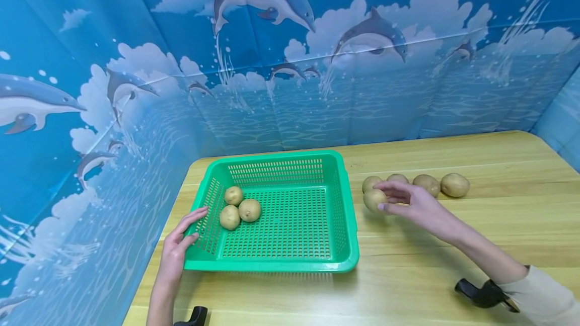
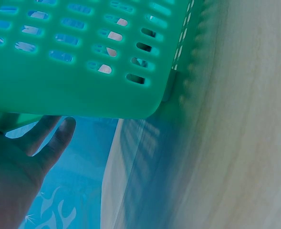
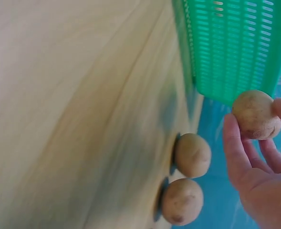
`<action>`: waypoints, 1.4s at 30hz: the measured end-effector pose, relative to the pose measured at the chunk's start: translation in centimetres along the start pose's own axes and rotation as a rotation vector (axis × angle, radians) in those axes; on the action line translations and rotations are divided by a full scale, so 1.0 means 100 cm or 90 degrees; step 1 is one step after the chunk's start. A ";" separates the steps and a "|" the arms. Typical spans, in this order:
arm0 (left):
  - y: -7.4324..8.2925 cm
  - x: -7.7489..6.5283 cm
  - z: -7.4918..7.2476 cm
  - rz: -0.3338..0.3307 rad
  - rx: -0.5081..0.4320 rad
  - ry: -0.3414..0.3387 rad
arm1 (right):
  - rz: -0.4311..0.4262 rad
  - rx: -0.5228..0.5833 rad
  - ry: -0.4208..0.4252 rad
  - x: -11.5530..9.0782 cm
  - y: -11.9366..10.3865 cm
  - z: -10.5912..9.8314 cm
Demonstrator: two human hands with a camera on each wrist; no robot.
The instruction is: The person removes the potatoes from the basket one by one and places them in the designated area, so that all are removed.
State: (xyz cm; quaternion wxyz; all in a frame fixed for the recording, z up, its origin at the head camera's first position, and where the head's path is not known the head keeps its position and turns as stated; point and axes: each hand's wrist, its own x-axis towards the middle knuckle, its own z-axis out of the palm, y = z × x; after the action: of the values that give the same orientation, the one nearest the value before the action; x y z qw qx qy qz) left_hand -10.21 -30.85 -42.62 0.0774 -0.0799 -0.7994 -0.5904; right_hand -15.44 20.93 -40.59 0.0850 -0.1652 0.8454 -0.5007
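Observation:
In the head view, a green plastic basket [image 1: 290, 267] with slotted walls holds three potatoes [image 1: 249, 210] near its left side. My left hand [image 1: 174, 245] grips the basket's left rim; in the left wrist view some fingers [image 2: 59, 138] show outside the wall, beneath the rim. To the right of the basket, my right hand [image 1: 419, 209] pinches a potato [image 1: 374, 200] between thumb and fingers. The right wrist view shows this potato [image 3: 256, 115] held up off the table. Behind that hand, several more potatoes [image 1: 455, 185] lie in a row on the tabletop.
The light wooden table [image 1: 408, 286] runs under everything, with its back edge against a blue dolphin-print cloth [image 1: 290, 104]. More of that cloth hangs along the left. Black wrist mounts [image 1: 482, 293] sit at both wrists.

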 end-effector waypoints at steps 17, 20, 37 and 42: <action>0.000 -0.001 0.000 -0.012 0.003 0.005 | 0.011 0.006 -0.068 0.009 0.025 -0.001; 0.000 -0.001 -0.001 -0.014 0.002 0.008 | 0.017 0.007 -0.077 0.012 0.027 0.001; 0.001 -0.001 0.001 -0.010 0.006 0.011 | 0.052 0.058 -0.091 0.015 0.035 0.001; 0.001 -0.001 0.001 -0.012 0.009 0.016 | 0.067 0.067 -0.097 0.013 0.036 -0.001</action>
State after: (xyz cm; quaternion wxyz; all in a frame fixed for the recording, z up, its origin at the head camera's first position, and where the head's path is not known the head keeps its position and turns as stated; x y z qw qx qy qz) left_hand -10.07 -30.75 -42.56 0.0823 -0.0641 -0.8030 -0.5867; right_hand -17.40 22.11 -43.69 0.1839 -0.1535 0.8166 -0.5252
